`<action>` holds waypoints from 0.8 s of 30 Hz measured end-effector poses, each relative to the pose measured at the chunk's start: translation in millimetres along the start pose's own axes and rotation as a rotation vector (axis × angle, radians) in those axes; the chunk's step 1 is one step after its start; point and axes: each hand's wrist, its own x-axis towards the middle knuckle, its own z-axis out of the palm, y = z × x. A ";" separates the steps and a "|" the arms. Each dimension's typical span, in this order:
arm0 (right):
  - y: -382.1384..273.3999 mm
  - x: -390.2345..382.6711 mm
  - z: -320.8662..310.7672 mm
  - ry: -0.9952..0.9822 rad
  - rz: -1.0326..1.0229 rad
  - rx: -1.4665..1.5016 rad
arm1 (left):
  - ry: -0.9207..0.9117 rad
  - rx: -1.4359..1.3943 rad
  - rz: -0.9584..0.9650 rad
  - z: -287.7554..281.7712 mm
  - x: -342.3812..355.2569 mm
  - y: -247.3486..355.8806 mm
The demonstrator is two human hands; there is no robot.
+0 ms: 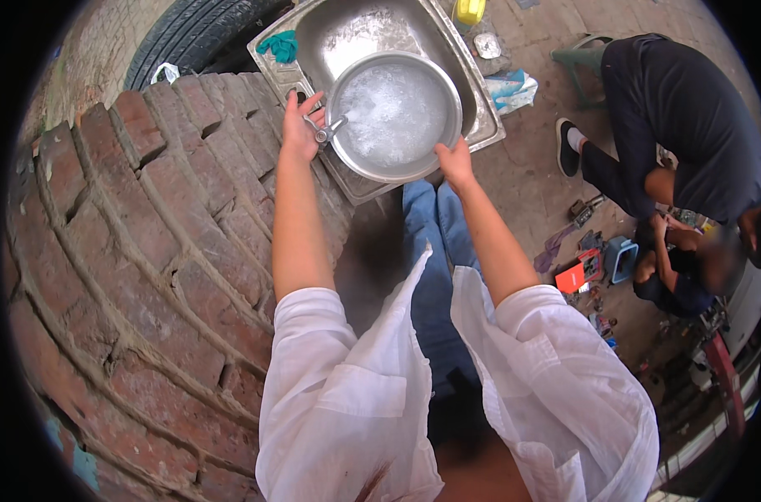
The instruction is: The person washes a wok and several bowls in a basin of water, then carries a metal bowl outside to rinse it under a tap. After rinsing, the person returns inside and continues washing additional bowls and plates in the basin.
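Observation:
A round steel basin [397, 113] full of foamy water sits in a steel sink [339, 33]. A thin stream of water runs from the tap [329, 130] into the basin. My left hand [299, 125] rests on the tap at the basin's left rim. My right hand [456, 159] grips the basin's near right rim. White rolled-up sleeves cover my upper arms.
A curved brick wall [146, 251] stands to the left, with a black tyre [188, 33] behind it. A teal cloth [280, 46] lies on the sink's corner. At right a person in dark clothes [690, 117] bends over tools and small boxes [598, 268] on the ground.

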 end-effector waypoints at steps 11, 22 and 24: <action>4.8 3.8 -11.7 -0.032 0.011 0.000 | -0.015 0.005 -0.075 -13.6 15.5 2.8; 2.8 6.2 -9.5 -0.045 0.013 -0.018 | 0.079 0.122 -0.068 -20.1 29.0 -3.1; 3.7 5.0 -8.8 -0.039 0.042 -0.006 | 0.123 0.194 -0.059 -12.8 29.4 -3.3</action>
